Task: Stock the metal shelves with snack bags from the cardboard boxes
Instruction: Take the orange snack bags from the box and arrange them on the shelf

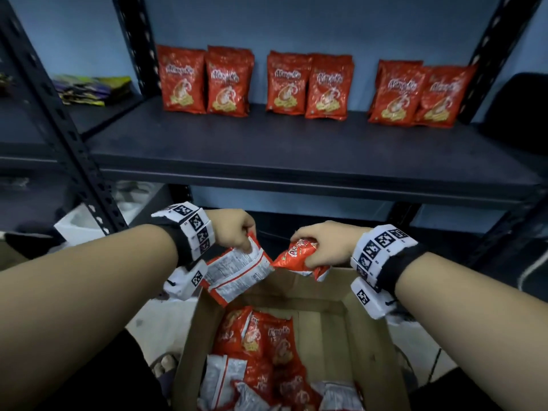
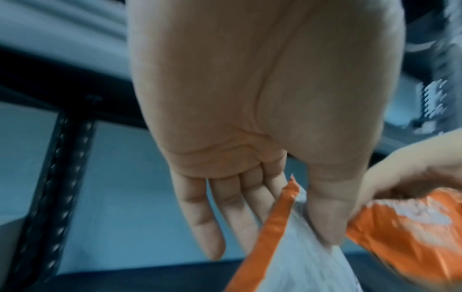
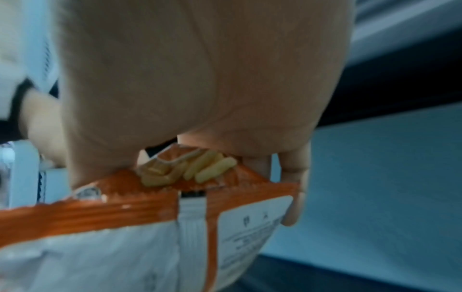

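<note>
Below the metal shelf (image 1: 296, 149), each grip pinches a snack bag: left (image 1: 232, 232) white-backed (image 1: 237, 271), right (image 1: 323, 247) red (image 1: 299, 256).

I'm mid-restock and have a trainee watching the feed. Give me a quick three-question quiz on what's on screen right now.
1. True or false: the left hand holds its snack bag with the white printed back facing the head camera.
2. How many red bags stand along the back of the shelf?
3. The right hand is: A) empty and open, B) gripping a red bag above the cardboard box, C) resting on the shelf.

Key: 1 true; 2 six are visible; 3 B.
</note>
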`<state>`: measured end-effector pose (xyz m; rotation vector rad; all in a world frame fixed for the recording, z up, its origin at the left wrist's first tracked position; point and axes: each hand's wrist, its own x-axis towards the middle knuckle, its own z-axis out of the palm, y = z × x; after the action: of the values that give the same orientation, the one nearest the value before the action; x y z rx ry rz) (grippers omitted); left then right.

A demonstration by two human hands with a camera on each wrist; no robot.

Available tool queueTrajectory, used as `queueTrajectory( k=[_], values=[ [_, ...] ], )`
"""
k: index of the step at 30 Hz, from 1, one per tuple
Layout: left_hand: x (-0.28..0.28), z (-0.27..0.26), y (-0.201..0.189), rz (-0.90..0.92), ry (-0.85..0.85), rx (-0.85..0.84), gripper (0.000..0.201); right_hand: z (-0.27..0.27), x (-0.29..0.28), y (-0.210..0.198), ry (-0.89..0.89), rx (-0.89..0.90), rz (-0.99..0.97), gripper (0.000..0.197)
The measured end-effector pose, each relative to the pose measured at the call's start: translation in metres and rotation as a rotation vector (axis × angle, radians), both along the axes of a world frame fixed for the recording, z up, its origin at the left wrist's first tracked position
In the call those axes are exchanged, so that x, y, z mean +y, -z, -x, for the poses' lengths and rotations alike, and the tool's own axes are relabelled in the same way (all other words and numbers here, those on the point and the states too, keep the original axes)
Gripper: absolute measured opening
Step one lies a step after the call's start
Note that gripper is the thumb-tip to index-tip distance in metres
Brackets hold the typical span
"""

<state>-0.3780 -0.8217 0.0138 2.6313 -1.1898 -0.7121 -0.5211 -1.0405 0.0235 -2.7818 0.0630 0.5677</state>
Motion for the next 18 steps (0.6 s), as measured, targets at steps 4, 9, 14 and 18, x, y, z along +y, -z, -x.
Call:
queueTrajectory(
  k=[4, 9, 14, 18],
  values=[
    [0.015, -0.003, -0.006, 0.093, -0.014, 0.017, 0.018, 0.008, -0.003, -0.033, -0.01, -0.086, -0.07, 0.067],
    [0.028, -0.01, -0.007, 0.15, -0.066, 0.042, 0.016, 0.009, -0.002, -0.082, -0.008, -0.275, -0.199, 0.06],
    [0.031, -0.007, -0.008, 0.172, -0.074, 0.087, 0.018, 0.007, -0.002, -0.122, 0.044, -0.535, -0.418, 0.062],
    [0.032, -0.008, -0.008, 0.216, -0.091, 0.117, 0.018, -0.004, -0.02, -0.13, 0.22, -0.811, -0.292, 0.064]
  ],
)
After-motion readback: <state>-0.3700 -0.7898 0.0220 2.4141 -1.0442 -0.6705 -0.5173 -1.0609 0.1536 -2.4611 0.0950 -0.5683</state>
